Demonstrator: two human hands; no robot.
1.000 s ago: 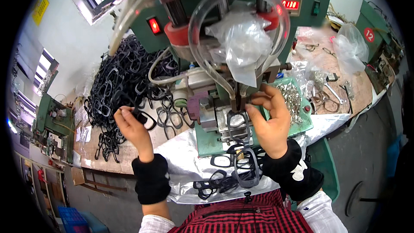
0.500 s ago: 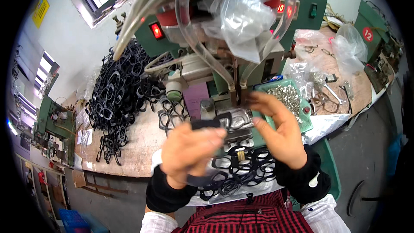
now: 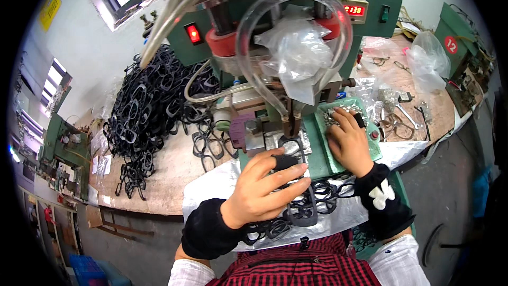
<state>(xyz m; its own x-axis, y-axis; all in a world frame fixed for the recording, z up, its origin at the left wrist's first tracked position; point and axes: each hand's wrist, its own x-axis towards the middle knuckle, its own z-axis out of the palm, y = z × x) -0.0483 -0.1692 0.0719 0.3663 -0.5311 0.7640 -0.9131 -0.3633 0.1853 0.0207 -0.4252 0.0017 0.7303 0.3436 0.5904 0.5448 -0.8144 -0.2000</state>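
My left hand [image 3: 264,188] is closed on a black eyeglass frame [image 3: 312,209], with a black sleeve round one finger. One end of the frame lies by the metal fixture under the pressing head [image 3: 290,126]; its other rim points toward me. To the right, my right hand [image 3: 349,145] reaches into a green tray [image 3: 321,127] of small shiny metal pieces [image 3: 330,115]. Its fingers are bent and apart, one in a black sleeve, and nothing shows in them. More black eyeglass frames [image 3: 278,228] lie on silvery sheeting below my hands.
A tall heap of black frames [image 3: 143,106] covers the bench's left. The green machine [image 3: 378,8] rises ahead, hung with a clear hose [image 3: 243,37] and plastic bag [image 3: 301,53]. On the right lie a wrench [image 3: 410,116] and loose glasses [image 3: 397,126].
My left hand has moved right and slightly down, bringing the eyeglass frame to the fixture. My right hand has gone from beside the pressing head into the green tray. The head view has shifted slightly.
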